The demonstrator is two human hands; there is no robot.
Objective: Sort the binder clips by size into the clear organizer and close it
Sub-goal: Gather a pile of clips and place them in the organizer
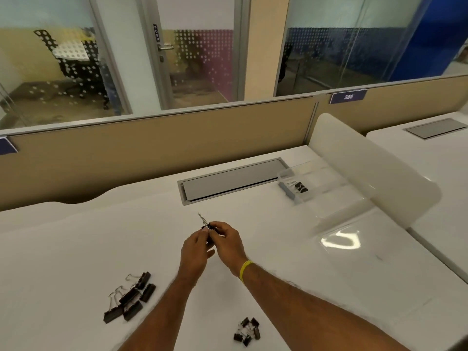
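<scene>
A pile of larger binder clips (130, 297) is lying near the table's (76, 249) front edge, the left hand (196, 249) and right hand (228, 241) are pinching one held clip (209, 228) over the middle, smaller clips (247, 331) are sitting by the front edge, and the clear organizer (287, 190) is holding a few clips toward the far right.

Open-plan office, as I see it.
I'm at a white desk (278, 249) with a grey cable flap (233, 179) at 12 o'clock, tan partition (152, 148) behind it, numbered plate (348, 96) at 2, glass-walled room (38, 97) with swivel chair (76, 62) at 10.
</scene>
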